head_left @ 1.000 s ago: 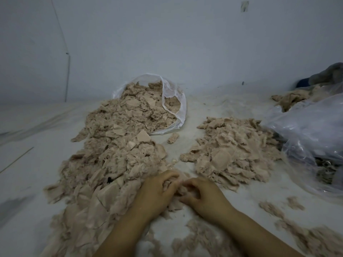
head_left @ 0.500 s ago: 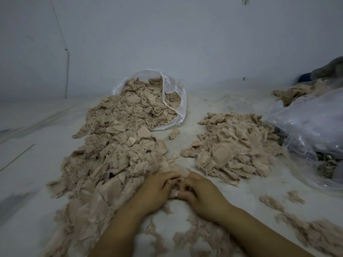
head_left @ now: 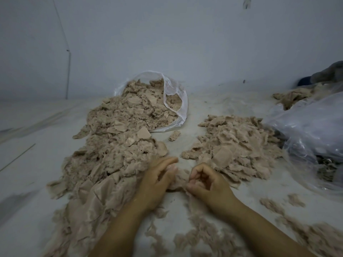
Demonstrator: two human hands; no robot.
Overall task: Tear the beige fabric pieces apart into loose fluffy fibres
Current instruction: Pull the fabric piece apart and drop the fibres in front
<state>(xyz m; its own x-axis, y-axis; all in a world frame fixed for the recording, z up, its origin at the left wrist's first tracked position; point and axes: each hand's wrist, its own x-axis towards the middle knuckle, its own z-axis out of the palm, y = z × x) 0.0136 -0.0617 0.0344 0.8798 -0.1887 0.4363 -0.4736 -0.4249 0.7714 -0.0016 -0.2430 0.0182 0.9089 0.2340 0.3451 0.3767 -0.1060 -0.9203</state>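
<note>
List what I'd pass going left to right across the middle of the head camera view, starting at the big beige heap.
Large heap of beige fabric pieces → small stray beige fabric scrap → smaller pile of torn beige fabric pieces → crumpled clear plastic bag at the right edge.

Before you, a pale floor [head_left: 46, 154] carries a long heap of beige fabric pieces [head_left: 111, 154] spilling from a clear plastic bag [head_left: 178, 104]. A second, smaller heap [head_left: 237, 145] lies just to its right, beside a crumpled plastic sheet [head_left: 311, 130]. Loose fibres [head_left: 315, 236] trail across the floor nearest you, and one stray scrap [head_left: 174, 135] sits between the heaps.
</note>
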